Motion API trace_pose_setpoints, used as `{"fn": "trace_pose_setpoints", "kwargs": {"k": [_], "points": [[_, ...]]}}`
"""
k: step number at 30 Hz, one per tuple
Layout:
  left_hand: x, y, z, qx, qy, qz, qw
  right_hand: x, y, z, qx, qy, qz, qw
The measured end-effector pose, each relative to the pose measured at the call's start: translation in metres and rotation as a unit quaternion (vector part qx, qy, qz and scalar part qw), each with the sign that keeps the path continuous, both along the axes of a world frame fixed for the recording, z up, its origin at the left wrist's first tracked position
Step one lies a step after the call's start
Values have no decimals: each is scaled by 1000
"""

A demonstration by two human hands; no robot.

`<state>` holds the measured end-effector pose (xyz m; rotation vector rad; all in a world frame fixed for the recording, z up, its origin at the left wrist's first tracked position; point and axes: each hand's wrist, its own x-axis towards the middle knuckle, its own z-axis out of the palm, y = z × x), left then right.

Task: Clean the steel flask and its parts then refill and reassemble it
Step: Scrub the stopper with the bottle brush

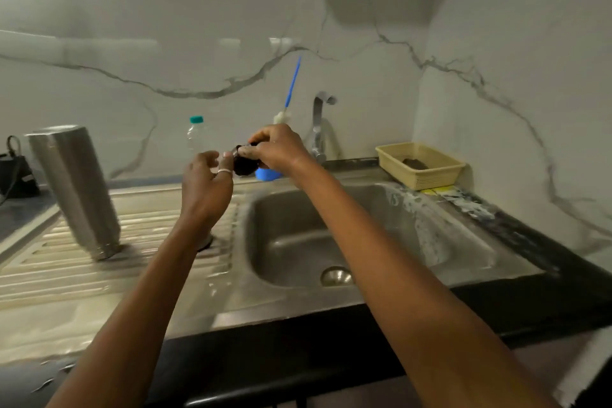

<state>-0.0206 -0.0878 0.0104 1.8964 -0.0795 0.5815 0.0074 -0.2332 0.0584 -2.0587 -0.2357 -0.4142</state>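
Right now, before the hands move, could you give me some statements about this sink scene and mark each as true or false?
1. The steel flask stands on the drainboard, left of the sink basin. True.
2. The right hand holds a small dark part. True.
3. The yellow basket lies inside the basin. False: it sits on the counter, right of the tap.
4. The clear bottle has a red cap. False: the cap is teal.
5. The left hand grips the flask. False: it is raised beside the dark part, apart from the flask.
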Motion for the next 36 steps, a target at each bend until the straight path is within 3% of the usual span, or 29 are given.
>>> {"fn": "trace_pose_setpoints", "kwargs": {"k": [4, 8, 15, 20, 28, 36], "points": [[11, -55, -12, -201, 129, -190, 952, 13, -62, -23, 67, 38, 0, 997], [32, -91, -31, -224, 144, -250, 931, 16, -103, -40, 106, 71, 18, 992], [66, -100, -45, -310, 172, -254, 900, 48, -114, -43, 56, 122, 64, 989], [78, -98, -53, -363, 166, -187, 898, 108, -86, -30, -91, 65, -77, 991], [96, -95, -77, -375, 151, -139, 904, 181, -49, -21, -10, 20, -126, 992], [101, -102, -83, -368, 149, -135, 908, 205, -39, -8, -11, 28, -131, 991]]}}
